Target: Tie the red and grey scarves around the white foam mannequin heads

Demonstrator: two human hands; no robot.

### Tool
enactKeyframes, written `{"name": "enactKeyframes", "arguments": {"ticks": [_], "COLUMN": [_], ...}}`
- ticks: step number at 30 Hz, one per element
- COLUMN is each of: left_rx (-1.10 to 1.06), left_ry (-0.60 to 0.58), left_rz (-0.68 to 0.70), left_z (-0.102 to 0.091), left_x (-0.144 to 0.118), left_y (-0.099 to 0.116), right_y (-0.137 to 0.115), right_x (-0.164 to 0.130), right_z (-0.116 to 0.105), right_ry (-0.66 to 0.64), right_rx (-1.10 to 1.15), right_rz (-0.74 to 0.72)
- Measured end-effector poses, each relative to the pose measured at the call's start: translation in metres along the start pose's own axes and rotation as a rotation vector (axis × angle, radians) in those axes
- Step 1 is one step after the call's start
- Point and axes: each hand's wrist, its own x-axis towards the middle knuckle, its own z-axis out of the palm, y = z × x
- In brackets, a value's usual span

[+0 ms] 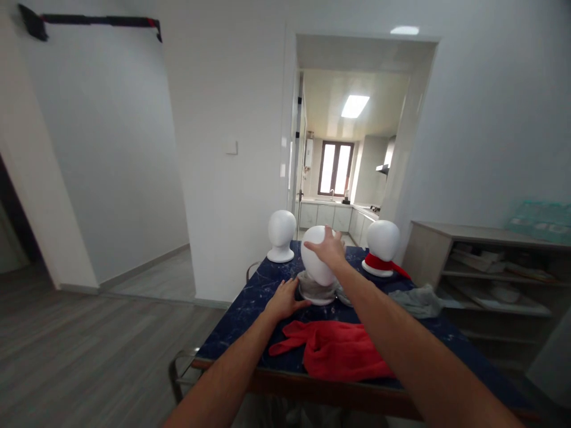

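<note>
mannequin head (316,261) | right hand (329,247) spread on top | left hand (284,299) at base

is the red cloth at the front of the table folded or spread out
Spread out, loosely rumpled. The red cloth lies flat across the blue table, one strip trailing left, wrinkled, with no neat fold lines.

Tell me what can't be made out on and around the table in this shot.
- Head view: the front of the middle head is partly covered by the right hand resting on it.
- Its base: the left hand hides part; whether grey cloth is wrapped there is too blurred to tell.
- Table: near edge cut off by the arms.
- Shelf contents: too small and blurred.
</note>
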Motion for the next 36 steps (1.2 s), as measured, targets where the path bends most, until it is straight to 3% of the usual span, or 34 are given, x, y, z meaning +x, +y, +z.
{"name": "enactKeyframes", "arguments": {"ticks": [3,7,10,12,16,21,28,32,36], "left_rx": [-0.014,-0.004,-0.001,-0.005,-0.026,-0.032,-0.046,-0.043,-0.053], "left_ry": [-0.039,-0.051,-0.053,-0.081,-0.148,-0.07,-0.105,-0.112,-0.114], "left_rz": [-0.011,-0.02,-0.019,-0.024,-0.081,-0.074,-0.102,-0.116,-0.114], "left_z": [0.001,-0.001,-0.003,-0.005,-0.004,0.005,0.004,0.004,0.006], "left_x": [0.0,-0.001,-0.001,0.001,0.009,0.013,0.014,0.016,0.018], "left_y": [0.0,0.003,0.006,0.009,0.017,0.02,0.018,0.017,0.016], "right_y": [0.022,0.093,0.143,0.163,0.172,0.171,0.18,0.197,0.212], "right_x": [0.005,0.012,-0.004,-0.021,-0.049,-0.057,-0.054,-0.061,-0.082], "right_z": [0.008,0.01,0.017,0.027,0.052,0.062,0.027,-0.009,-0.049], "right_ry": [0.022,0.025,-0.085,-0.212,-0.369,-0.372,-0.519,-0.592,-0.559], "right_rx": [0.145,0.344,0.342,0.366,0.436,0.468,0.446,0.413,0.315], "right_rz": [-0.077,0.025,0.086,0.052,-0.073,-0.108,-0.142,-0.163,-0.232]}}
